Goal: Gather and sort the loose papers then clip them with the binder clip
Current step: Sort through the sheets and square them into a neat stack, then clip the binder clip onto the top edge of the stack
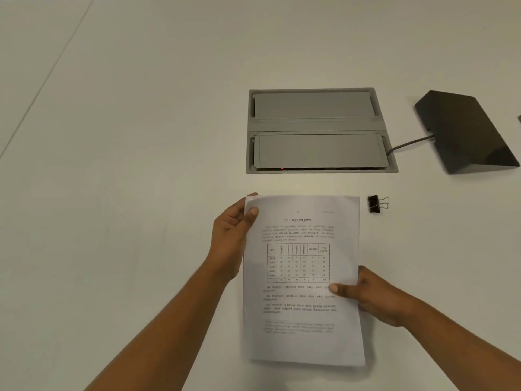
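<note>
We hold the stack of white printed paper sheets point(303, 277) in both hands above the pale table top point(127, 193), with its long axis running away from us and the printed table facing up. Our left hand point(231, 241) grips the upper left edge, thumb curled over the top face and fingers behind the sheets. Our right hand point(372, 297) pinches the right edge lower down, thumb pressed flat on the page. The sheet edges appear aligned, so we judge the gathering largely done and the clipping not yet done. The small black binder clip with silver wire handles point(376, 204) lies on the table just beside the stack's upper right corner, apart from it and untouched. It lies forward of our right hand, which is the nearer one, so we judge that hand suited to fetch it while the left holds the stack.
</note>
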Demonstrator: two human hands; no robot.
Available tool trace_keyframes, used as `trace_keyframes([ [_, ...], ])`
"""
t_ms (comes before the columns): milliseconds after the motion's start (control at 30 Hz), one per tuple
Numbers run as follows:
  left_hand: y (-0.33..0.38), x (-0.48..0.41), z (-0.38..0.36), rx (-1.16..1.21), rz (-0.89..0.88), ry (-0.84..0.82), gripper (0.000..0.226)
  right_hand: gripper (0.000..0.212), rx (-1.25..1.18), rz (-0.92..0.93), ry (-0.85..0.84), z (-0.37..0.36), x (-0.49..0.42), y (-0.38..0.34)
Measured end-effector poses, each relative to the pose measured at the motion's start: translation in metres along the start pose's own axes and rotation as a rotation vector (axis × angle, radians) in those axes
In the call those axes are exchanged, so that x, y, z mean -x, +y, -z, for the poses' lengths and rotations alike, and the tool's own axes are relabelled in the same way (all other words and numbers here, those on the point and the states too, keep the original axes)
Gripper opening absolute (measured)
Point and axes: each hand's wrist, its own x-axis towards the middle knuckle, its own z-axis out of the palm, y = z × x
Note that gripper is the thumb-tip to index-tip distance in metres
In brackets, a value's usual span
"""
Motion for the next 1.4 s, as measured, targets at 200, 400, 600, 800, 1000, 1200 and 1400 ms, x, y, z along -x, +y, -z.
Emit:
trace_keyframes([
  [200,-0.02,-0.025,0.005,0.042,0.03,0.094,0.019,0.04,0.128,-0.074,-0.018,0.008,-0.011,-0.007],
  [400,-0.033,-0.046,0.014,-0.002,0.04,0.124,0.015,0.013,0.439,-0.046,0.461,0.052,-0.025,-0.038],
  [600,-0.051,-0.058,0.02,0.016,0.068,0.152,0.014,0.019,0.472,0.163,1.093,0.102,-0.042,-0.088],
  [800,-0.057,-0.056,0.023,0.039,0.053,0.106,0.017,0.022,0.353,-0.1,0.932,0.117,-0.06,-0.097],
  [1000,-0.057,-0.056,0.026,0.064,0.076,0.085,0.02,0.013,0.624,0.125,0.824,0.092,-0.06,-0.108],
  [1200,-0.055,-0.054,0.024,0.083,0.073,0.084,0.021,0.01,0.566,0.212,0.548,0.036,-0.059,-0.135],
  [1400,-0.063,-0.055,0.03,0.068,0.074,0.175,0.019,0.006,0.647,0.194,0.425,-0.001,-0.075,-0.145],
])
